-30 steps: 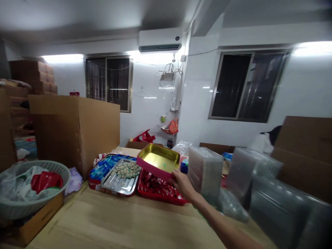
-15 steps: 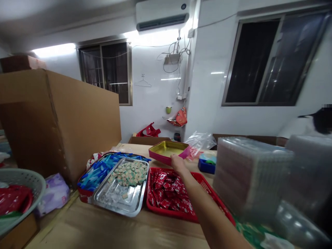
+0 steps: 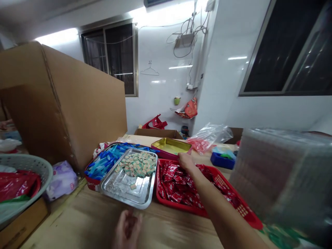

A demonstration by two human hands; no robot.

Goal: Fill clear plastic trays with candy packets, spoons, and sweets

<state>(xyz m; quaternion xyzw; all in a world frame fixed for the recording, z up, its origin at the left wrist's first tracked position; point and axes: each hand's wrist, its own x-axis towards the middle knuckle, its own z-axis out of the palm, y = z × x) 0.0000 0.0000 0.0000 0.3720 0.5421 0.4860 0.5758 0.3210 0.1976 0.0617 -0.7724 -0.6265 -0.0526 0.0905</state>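
My right hand (image 3: 185, 162) reaches over the red basket and grips the near right edge of a tin tray (image 3: 161, 152), gold inside and pink-red outside. A little green shows inside the tin near the hand. The red plastic basket (image 3: 181, 208) beneath my forearm holds many shiny red packets. My left hand (image 3: 128, 229) is low in front, below the metal tray (image 3: 121, 192); its fingers look curled but motion smears them. On that metal tray lies a heap of small beige-and-green pieces, with one piece apart.
A red-sided container of blue pieces (image 3: 106, 162) sits left of the metal tray. A large cardboard box (image 3: 85, 93) rises at the left, near a grey colander (image 3: 44, 173). At right stand a blue bin (image 3: 219, 161) and a tall translucent stack (image 3: 275, 176).
My left hand has come into view at the bottom. My right hand still holds the tin, which now sits close against the basket's far edge. The view has shifted downward.
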